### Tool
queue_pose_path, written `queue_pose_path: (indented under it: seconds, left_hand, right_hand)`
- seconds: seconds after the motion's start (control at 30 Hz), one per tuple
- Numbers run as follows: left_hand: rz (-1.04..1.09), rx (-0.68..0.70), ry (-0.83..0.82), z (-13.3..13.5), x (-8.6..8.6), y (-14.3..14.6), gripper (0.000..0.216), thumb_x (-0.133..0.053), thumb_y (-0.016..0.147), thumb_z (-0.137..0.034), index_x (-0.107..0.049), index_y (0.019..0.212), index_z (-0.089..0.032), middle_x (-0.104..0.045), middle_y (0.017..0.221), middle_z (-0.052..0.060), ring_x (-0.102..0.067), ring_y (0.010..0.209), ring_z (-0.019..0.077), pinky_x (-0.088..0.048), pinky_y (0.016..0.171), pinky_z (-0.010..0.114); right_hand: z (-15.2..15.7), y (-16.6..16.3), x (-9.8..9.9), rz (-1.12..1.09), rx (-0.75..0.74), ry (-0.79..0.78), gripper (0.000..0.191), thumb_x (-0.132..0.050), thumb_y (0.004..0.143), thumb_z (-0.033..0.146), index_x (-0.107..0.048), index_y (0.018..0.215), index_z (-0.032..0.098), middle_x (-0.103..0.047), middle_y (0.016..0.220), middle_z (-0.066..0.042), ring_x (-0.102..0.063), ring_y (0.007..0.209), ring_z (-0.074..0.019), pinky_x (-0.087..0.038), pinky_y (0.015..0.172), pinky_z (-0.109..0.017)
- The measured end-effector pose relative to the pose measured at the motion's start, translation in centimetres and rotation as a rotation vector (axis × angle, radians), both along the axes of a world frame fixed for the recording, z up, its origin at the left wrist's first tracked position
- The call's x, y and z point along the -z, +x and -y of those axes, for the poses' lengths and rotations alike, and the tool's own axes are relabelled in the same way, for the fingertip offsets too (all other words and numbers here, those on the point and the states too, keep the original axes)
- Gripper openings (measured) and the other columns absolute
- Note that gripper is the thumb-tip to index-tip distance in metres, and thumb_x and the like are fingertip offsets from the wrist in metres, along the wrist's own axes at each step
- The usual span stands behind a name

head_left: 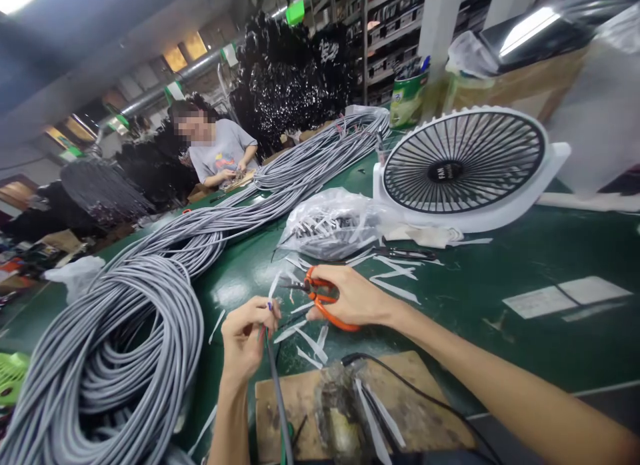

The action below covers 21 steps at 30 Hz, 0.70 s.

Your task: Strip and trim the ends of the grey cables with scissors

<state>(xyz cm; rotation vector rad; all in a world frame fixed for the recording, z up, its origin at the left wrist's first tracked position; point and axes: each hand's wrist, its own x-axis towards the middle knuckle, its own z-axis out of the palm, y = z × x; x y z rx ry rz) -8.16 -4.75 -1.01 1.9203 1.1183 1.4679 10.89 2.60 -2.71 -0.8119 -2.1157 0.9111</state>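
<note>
My left hand (pixel 249 335) pinches the end of a grey cable (pixel 279 392), where thin coloured wires and a white strip (pixel 275 285) stick out past my fingers. The cable runs down toward the bottom edge of the view. In my right hand (pixel 350 295) is a pair of orange-handled snips (pixel 325 308), fingers wrapped round the handles. Their dark blades point left toward the white strip; whether they touch it I cannot tell. White paper-like scraps (pixel 315 345) lie on the table under and between both hands.
Large grey cable coils (pixel 150 318) cover the left side and run to the back. A bag of small parts (pixel 333 225) lies ahead, with a white fan (pixel 460 172) to its right. A wooden board (pixel 415 398) is in front of me. A co-worker (pixel 220 148) is across the table.
</note>
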Motion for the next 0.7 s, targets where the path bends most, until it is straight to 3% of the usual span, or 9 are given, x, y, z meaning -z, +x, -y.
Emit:
queue_pose_path:
  seconds: [0.33, 0.47, 0.57, 0.63, 0.7]
  left_hand:
    - [-0.24, -0.027, 0.096, 0.0, 0.3, 0.8, 0.029, -0.045, 0.081, -0.011, -0.059, 0.056, -0.018, -0.059, 0.059, 0.001, -0.054, 0.055, 0.0106, -0.04, 0.052, 0.022]
    - [-0.209, -0.014, 0.105, -0.1, 0.4, 0.9, 0.031, -0.044, 0.083, -0.015, -0.057, 0.055, -0.017, -0.056, 0.055, 0.0, -0.052, 0.053, 0.0107, -0.04, 0.053, 0.022]
    - [-0.123, -0.004, 0.062, 0.0, 0.7, 1.1, 0.029, -0.046, 0.085, -0.024, -0.054, 0.059, -0.017, -0.056, 0.057, 0.001, -0.051, 0.054, 0.0109, -0.039, 0.051, 0.021]
    - [-0.057, -0.075, -0.011, 0.1, 1.0, 1.5, 0.02, -0.048, 0.085, -0.029, -0.056, 0.071, -0.017, -0.055, 0.061, 0.001, -0.05, 0.053, 0.0099, -0.037, 0.048, 0.02]
    - [-0.016, -0.188, -0.099, 0.3, 1.4, 2.2, 0.015, -0.049, 0.085, -0.031, -0.055, 0.089, -0.018, -0.052, 0.06, -0.002, -0.045, 0.048, 0.0079, -0.034, 0.044, 0.018]
  right_hand:
    - [0.8, -0.5, 0.4, -0.071, -0.121, 0.051, 0.037, -0.075, 0.059, 0.04, -0.046, 0.056, 0.017, -0.038, 0.056, 0.008, -0.032, 0.051, -0.0064, -0.026, 0.049, -0.019]
    - [0.6, -0.6, 0.9, -0.072, -0.098, 0.09, 0.046, -0.07, 0.062, 0.052, -0.042, 0.051, 0.017, -0.036, 0.052, 0.008, -0.029, 0.049, -0.006, -0.022, 0.048, -0.021]
    - [0.6, -0.5, 0.9, -0.131, 0.014, 0.059, 0.054, -0.065, 0.066, 0.055, -0.033, 0.045, 0.017, -0.028, 0.048, 0.008, -0.023, 0.047, -0.0057, -0.019, 0.046, -0.022]
    - [0.8, -0.5, 0.5, -0.198, 0.089, -0.013, 0.052, -0.067, 0.064, 0.054, -0.035, 0.045, 0.017, -0.028, 0.047, 0.008, -0.024, 0.047, -0.0058, -0.021, 0.046, -0.021]
    - [1.2, -0.7, 0.1, -0.286, 0.082, -0.106, 0.043, -0.071, 0.06, 0.051, -0.046, 0.054, 0.017, -0.041, 0.053, 0.006, -0.034, 0.05, -0.0065, -0.029, 0.048, -0.02]
